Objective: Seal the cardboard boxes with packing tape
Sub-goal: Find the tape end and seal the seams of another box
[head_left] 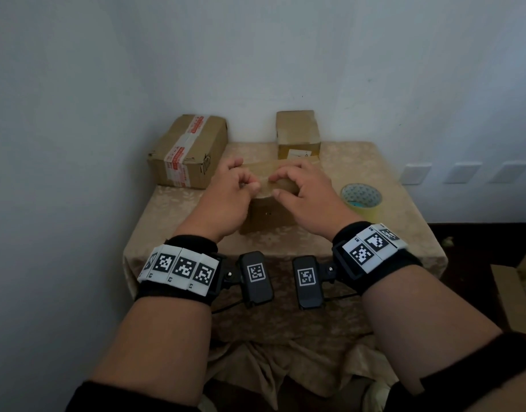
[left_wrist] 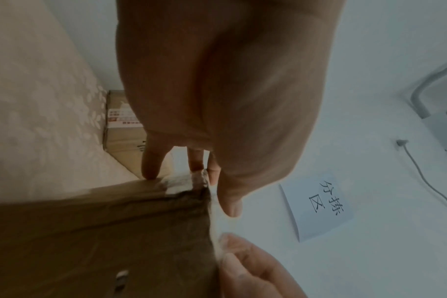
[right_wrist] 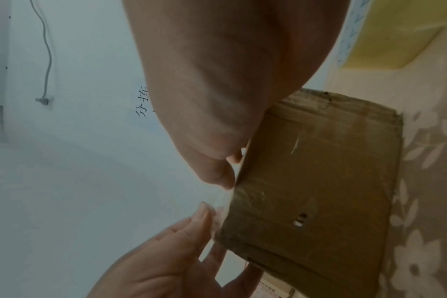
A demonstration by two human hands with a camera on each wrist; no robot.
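Clothed table: boxes, tape roll

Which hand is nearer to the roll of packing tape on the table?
Right. The right hand is over the middle box, just left of the tape roll; the left hand is on the box's far side from it.

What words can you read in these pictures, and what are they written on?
"分拣区": black handwriting on the white paper sheet on the wall, partly hidden in the right wrist view.
Red print on the white tape strip across the brown cardboard box at back left: too blurred to read.
White label on the small upright cardboard box at the back: too small to read.
Black-and-white square codes on the wristbands: patterns, not words.
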